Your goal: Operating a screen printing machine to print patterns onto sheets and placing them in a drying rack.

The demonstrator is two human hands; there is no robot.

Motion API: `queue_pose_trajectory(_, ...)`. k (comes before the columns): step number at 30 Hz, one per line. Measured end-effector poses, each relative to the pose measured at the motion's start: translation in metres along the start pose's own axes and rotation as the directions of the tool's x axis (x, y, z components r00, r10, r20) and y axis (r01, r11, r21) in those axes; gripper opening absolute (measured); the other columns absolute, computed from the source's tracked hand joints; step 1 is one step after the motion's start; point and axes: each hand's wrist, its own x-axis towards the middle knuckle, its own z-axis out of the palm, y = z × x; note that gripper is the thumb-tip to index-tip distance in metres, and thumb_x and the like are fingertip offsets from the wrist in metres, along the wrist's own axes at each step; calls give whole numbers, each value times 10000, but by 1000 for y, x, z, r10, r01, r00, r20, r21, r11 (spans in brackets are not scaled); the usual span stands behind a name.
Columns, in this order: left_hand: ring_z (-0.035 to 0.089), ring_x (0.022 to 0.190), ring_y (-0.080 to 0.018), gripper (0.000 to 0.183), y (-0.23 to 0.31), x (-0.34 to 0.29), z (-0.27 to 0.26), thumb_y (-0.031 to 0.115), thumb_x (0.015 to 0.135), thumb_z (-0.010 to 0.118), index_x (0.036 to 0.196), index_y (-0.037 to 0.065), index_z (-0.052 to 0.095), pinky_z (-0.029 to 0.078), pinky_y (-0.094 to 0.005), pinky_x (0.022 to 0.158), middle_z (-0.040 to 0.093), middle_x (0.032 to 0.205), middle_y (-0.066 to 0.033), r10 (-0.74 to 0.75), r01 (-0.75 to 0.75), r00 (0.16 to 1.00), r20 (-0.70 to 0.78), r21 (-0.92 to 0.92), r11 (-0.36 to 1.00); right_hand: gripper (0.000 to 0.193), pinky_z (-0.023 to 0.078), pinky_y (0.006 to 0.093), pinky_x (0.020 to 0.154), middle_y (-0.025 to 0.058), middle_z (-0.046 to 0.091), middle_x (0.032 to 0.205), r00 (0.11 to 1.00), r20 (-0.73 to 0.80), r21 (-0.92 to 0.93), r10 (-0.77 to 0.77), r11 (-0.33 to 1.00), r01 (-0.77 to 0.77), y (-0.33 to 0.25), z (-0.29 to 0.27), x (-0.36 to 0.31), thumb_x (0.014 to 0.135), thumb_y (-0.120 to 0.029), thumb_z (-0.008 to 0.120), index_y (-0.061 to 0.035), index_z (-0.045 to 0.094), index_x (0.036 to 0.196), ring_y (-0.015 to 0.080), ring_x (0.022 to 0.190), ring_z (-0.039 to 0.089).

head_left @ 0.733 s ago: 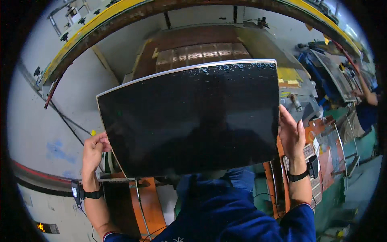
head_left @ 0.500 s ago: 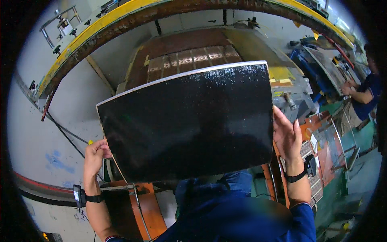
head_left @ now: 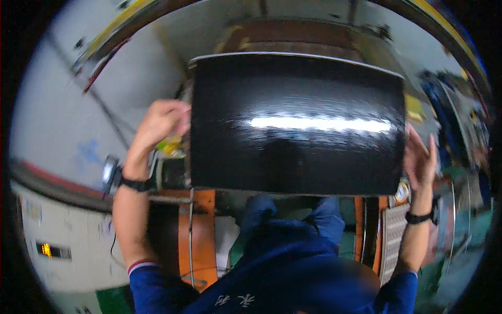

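Note:
A glossy black rectangular panel [head_left: 293, 157] with a pale far edge spans the middle of the view, held up before my body. A long streak of light reflects across its face. My left hand [head_left: 163, 121] grips its left edge, fingers curled closed. At the right edge, my right hand [head_left: 420, 156] supports the panel with the thumb raised; its other fingers are partly behind the panel. Both wrists wear dark bands with small devices.
Beyond the panel lies a brown work surface [head_left: 282, 34], mostly covered. A yellow-edged beam [head_left: 117, 26] arches overhead. Orange frame parts [head_left: 197, 230] and a patterned strip [head_left: 392, 240] flank my legs. On the lower left stands a pale cabinet [head_left: 63, 272] with a small lit display.
The panel and both hands have shifted up and right in view, and the panel's slant has changed. A bright reflection now crosses its face. The surroundings have shifted and blurred.

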Motion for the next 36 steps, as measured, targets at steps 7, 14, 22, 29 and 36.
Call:
queue_pose_trajectory(7, 613, 596, -111, 228, 23, -25, -6, 113, 913, 504, 807, -22, 655, 527, -256, 551, 626, 670, -49, -43, 43, 996, -84, -3, 999, 709, 179, 338, 1170, 172, 394, 1465, 987, 158, -55, 41, 998, -33, 5, -19, 21, 1002, -486, 312, 105, 366, 1390, 239, 1389, 317)
queue_pose_trajectory(14, 641, 622, -135, 230, 6, -68, -30, 113, 895, 507, 833, -41, 664, 536, -268, 564, 655, 723, -73, -100, 108, 980, -170, 40, 993, 640, 132, 327, 1186, 167, 380, 1476, 995, 96, -130, -1, 991, 14, 20, -6, 58, 1022, -428, 306, 103, 406, 1365, 217, 1412, 272)
queue_pose_trajectory(22, 651, 629, -149, 218, -24, -171, -41, 93, 885, 524, 913, -55, 682, 547, -285, 574, 681, 749, -89, -256, 260, 902, -346, -36, 965, 666, 82, 341, 1197, 180, 346, 1489, 970, 212, -242, 117, 968, -64, 82, 65, 111, 1015, -451, 298, 84, 347, 1408, 224, 1428, 223)
queue_pose_trajectory(29, 649, 644, -118, 213, -35, -277, -53, 59, 881, 498, 910, -32, 689, 547, -268, 589, 677, 739, -58, -379, 377, 756, -534, -119, 919, 619, 80, 348, 1198, 160, 315, 1515, 836, 451, -324, 312, 930, -173, 154, 159, 148, 1028, -406, 236, 59, 346, 1421, 218, 1429, 234)
queue_pose_trajectory(36, 657, 783, -141, 305, -36, -390, -43, -16, 879, 472, 1150, -15, 610, 545, -267, 714, 665, 868, -75, -537, 522, 509, -672, -255, 814, 572, 144, 369, 1182, 124, 321, 1521, 668, 694, -312, 269, 948, -59, 235, 270, 134, 1018, -364, 299, 18, 347, 1442, 241, 1406, 289)
